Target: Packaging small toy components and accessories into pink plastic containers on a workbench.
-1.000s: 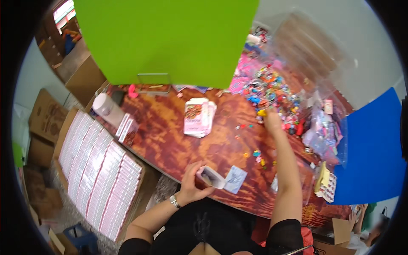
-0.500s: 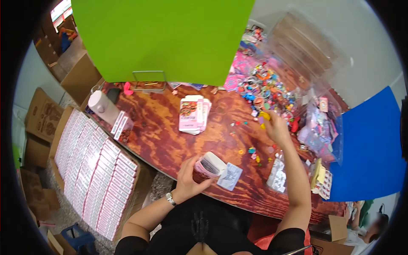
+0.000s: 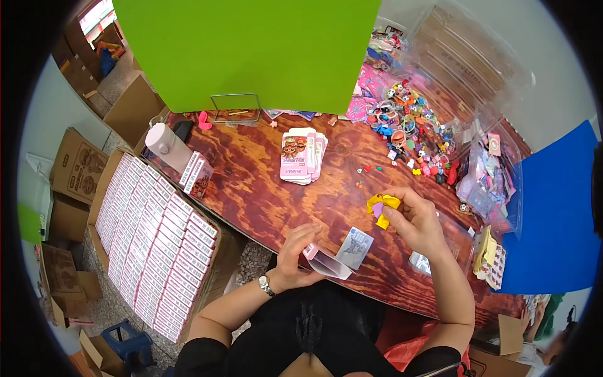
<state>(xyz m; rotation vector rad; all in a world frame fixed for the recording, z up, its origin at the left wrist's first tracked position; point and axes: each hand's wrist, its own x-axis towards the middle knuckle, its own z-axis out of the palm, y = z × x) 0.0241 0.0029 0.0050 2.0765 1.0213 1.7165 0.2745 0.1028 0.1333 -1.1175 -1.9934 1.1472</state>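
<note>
My left hand (image 3: 295,254) holds a small pink and white carton (image 3: 328,264) with its end flap open, just above the near edge of the wooden table (image 3: 264,188). My right hand (image 3: 418,220) pinches a small yellow toy with a purple part (image 3: 381,207) a little to the right of the carton and above it. A small grey printed card (image 3: 355,247) lies on the table between the two hands. A heap of small colourful toys (image 3: 408,132) is spread over the far right of the table.
A stack of flat pink cartons (image 3: 301,156) lies mid-table. A large box full of packed pink cartons (image 3: 151,232) stands to the left, with brown cardboard boxes (image 3: 75,169) beyond. Clear bags of parts (image 3: 490,182) sit at the right. A white cylindrical container (image 3: 164,143) stands at the table's left corner.
My right hand has drawn back from the toy heap toward me, now holding a yellow toy. The left hand keeps the carton, shifted slightly.
</note>
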